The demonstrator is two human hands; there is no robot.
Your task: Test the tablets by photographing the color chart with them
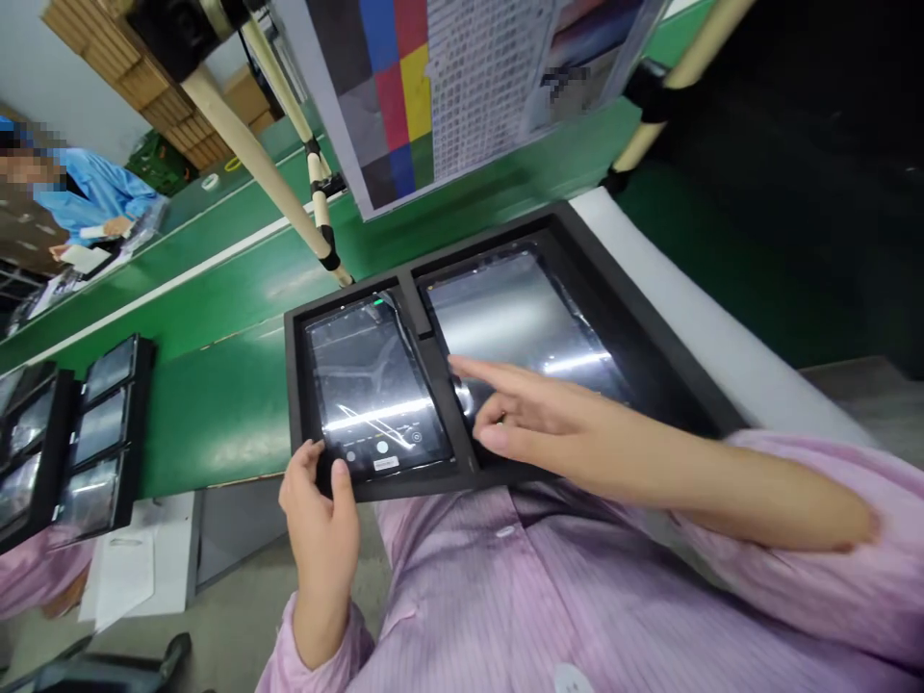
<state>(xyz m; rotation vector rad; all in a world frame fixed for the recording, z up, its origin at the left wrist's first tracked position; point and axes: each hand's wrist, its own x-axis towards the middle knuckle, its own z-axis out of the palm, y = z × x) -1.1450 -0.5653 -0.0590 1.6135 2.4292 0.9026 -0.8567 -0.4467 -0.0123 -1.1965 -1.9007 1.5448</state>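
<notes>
- Nearest: pink striped cloth coat [491, 597] on the person, arms out over the flat green bench [223, 404].
- L hand [321, 510]: at near left corner of the black two-slot tray [642, 322]. Grip is wide, thumb & fingers well apart, nothing held. Can't tell if it presses on the tray.
- R hand [538, 414]: pointer finger out near the bar btwn the 2 slots, other fingers curled. Nothing seen in this grip; can't tell if the tip touches.
- Dark shiny tablet [368, 385]: flat in L slot, screen on, white round button near the bottom.
- Big gray shiny tablet [505, 308]: flat in R slot, part hid by R hand.
- Step in hand, I'd say: pointing at & checking the 2 tablets. A touch from here would call for a light fingertip & a steady tray.
- Off L: black trays w/ 3 shiny screens each [144, 423], near another person's pink sleeve [43, 573].
- Behind: tan poles w/ black joints [267, 183] & a sheet w/ bright color squares [382, 106].
- Far L: person in a blue coat [108, 188], brown boxes [137, 77] behind.
</notes>
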